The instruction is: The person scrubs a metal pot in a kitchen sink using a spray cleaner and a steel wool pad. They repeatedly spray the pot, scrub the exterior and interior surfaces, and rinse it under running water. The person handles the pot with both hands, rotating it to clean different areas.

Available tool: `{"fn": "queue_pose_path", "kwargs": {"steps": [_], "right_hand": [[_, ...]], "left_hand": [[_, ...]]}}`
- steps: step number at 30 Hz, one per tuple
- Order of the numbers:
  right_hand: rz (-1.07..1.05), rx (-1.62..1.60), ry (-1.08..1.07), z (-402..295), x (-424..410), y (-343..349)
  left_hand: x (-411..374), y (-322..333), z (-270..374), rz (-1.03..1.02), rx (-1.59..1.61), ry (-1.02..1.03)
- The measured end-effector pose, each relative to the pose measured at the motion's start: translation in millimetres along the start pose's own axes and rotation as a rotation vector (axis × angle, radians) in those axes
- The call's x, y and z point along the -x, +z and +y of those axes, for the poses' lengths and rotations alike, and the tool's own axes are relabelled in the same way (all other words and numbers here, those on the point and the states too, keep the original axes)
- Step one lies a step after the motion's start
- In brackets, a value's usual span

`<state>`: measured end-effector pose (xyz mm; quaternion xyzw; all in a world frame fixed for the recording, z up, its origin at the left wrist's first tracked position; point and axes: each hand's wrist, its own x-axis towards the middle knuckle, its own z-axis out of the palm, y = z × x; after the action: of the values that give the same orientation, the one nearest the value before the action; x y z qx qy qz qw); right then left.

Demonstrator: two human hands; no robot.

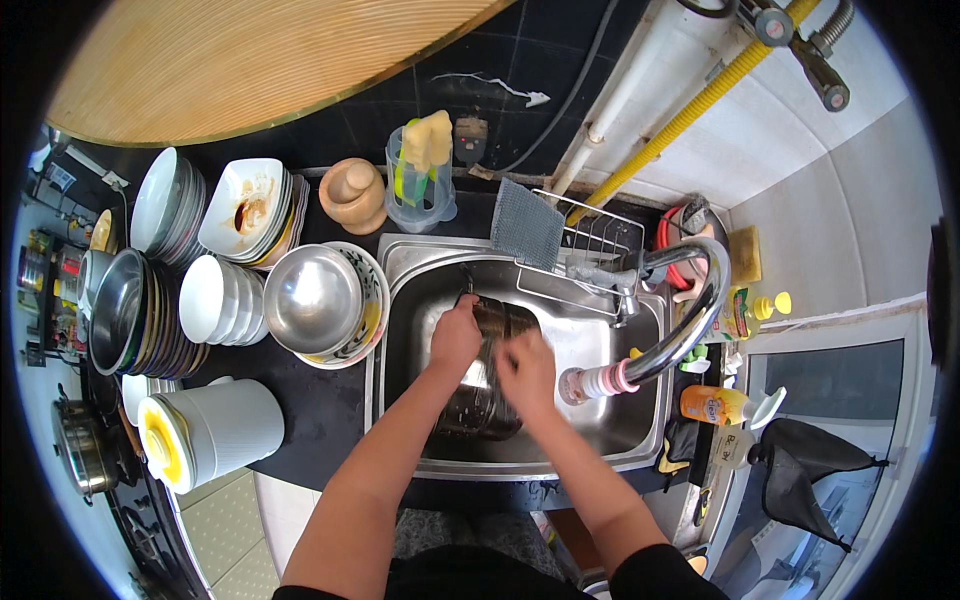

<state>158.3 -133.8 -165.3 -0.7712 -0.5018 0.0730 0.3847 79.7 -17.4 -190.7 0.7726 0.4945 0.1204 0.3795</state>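
Both hands are over a stainless steel sink (607, 442). My left hand (456, 336) grips the upper edge of a dark, shiny, wet pan or tray (480, 397) that lies tilted in the basin. On the right side of that vessel is my right hand (525, 371), blurred, with its fingers curled; whether it holds anything cannot be told. The curved chrome faucet (716, 300) reaches in from the right, its pink-and-white nozzle (600, 381) beside my right hand. A wire rack (600, 232) with a grey cloth (527, 223) hangs at the sink's back edge.
Left of the sink stand metal bowls (311, 300), white bowls (217, 300), stacked plates (244, 210), metal plates (120, 311) and a white lidded container (232, 431). Behind are a wooden mortar (352, 196) and a plastic holder (420, 202). Soap bottles (712, 405) line the right side.
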Motion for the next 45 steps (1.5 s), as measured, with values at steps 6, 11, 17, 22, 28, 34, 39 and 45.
{"fn": "queue_pose_path", "kwargs": {"steps": [6,11,17,22,28,34,39,45], "right_hand": [[0.043,-0.038,0.048,-30,27,15],[0.027,-0.071,-0.203,-48,81,21],[0.232,0.103,-0.013,-27,3,18],[0.091,-0.030,-0.018,-45,51,23],[0.202,0.050,0.103,-28,3,23],[0.194,0.017,0.121,-20,-8,28],[0.123,-0.016,0.041,-53,26,20],[0.110,0.030,-0.041,-62,66,28]], "left_hand": [[-6,5,-14,-0.001,0.109,0.017],[-7,9,-17,0.009,0.257,0.040],[-11,13,-17,-0.083,0.359,-0.011],[-14,15,-31,-0.102,0.434,-0.008],[14,4,-20,-0.104,0.734,-0.047],[134,-13,-74,-0.387,0.619,-0.040],[132,-5,-89,-0.412,0.544,-0.153],[131,-6,-87,-0.328,0.508,0.023]]}}
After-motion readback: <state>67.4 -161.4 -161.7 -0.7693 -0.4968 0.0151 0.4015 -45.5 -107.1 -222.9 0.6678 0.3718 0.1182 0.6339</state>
